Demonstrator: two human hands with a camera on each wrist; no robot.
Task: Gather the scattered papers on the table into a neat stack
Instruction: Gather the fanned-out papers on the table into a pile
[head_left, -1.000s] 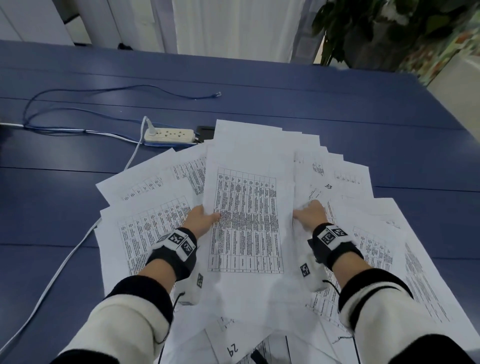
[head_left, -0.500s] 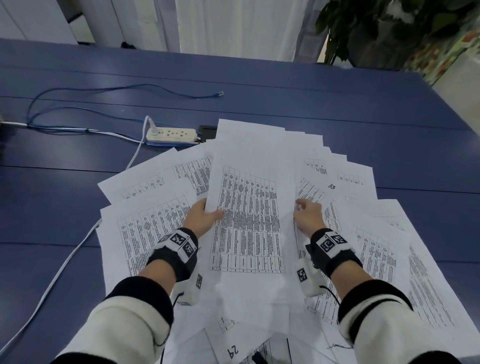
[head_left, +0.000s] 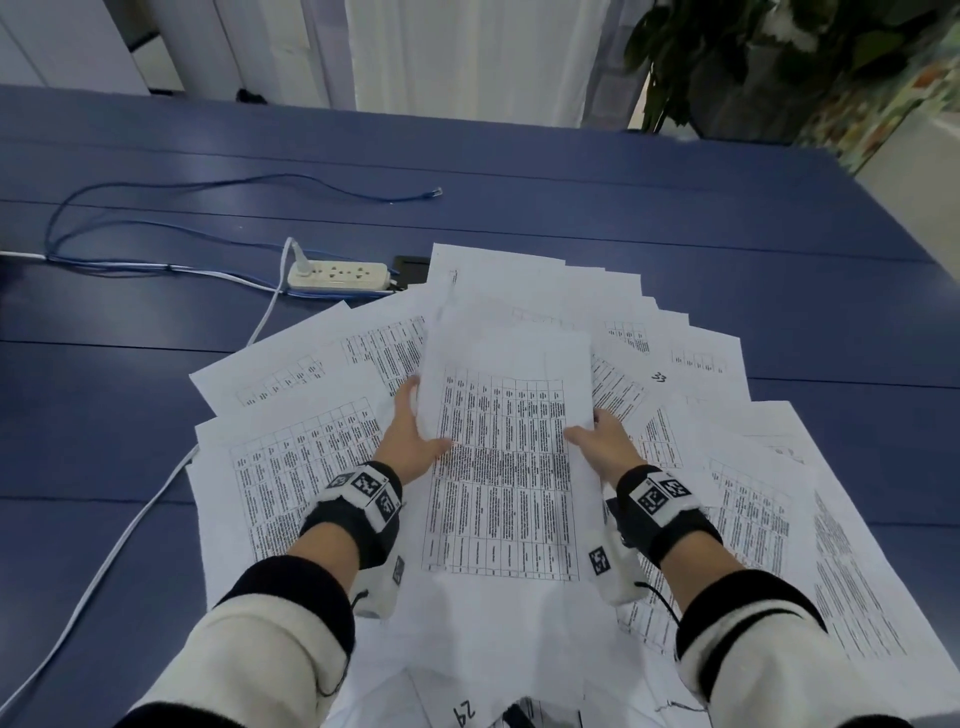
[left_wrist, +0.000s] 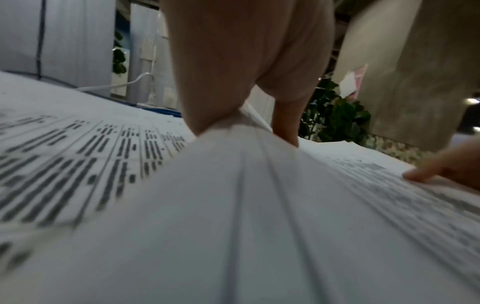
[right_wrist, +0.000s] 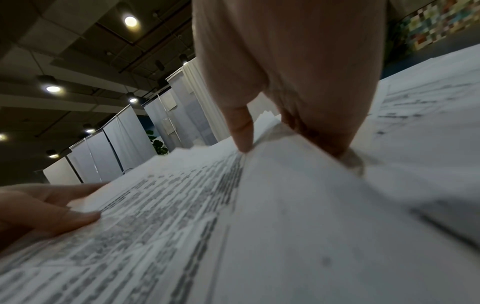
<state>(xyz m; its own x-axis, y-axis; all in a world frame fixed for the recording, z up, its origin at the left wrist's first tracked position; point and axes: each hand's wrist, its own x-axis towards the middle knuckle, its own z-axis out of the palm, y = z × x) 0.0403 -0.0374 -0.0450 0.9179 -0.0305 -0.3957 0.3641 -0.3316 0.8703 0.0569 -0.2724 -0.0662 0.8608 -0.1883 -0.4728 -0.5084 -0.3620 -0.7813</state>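
I am holding a small bundle of sheets (head_left: 506, 467) in the middle of the spread, my left hand (head_left: 413, 436) gripping its left edge and my right hand (head_left: 605, 447) gripping its right edge, so the two hands are apart with the bundle between them. In both wrist views a thumb is pressing on the printed top sheet while the other fingers go under the edge, so each hand is pinching the paper rather than merely resting on it. The bundle is sitting just above the scattered papers (head_left: 311, 467), which are fanning out over the near half of the blue table (head_left: 675, 208), some to the left, more to the right and far side, and one marked 29 at the near edge. A white power strip (head_left: 340, 275) and its cables are lying just beyond the far left of the fan. I am judging that the gathering is only begun, since most sheets are still loose. To do this step well I am thinking of keeping the pinch light and even on both sides, squaring the long edges by nudging the hands toward each other, then tapping the near edge on the table before adding neighbours. The risk I am seeing is sheets below sliding or creasing if I am dragging the bundle instead of lifting it.
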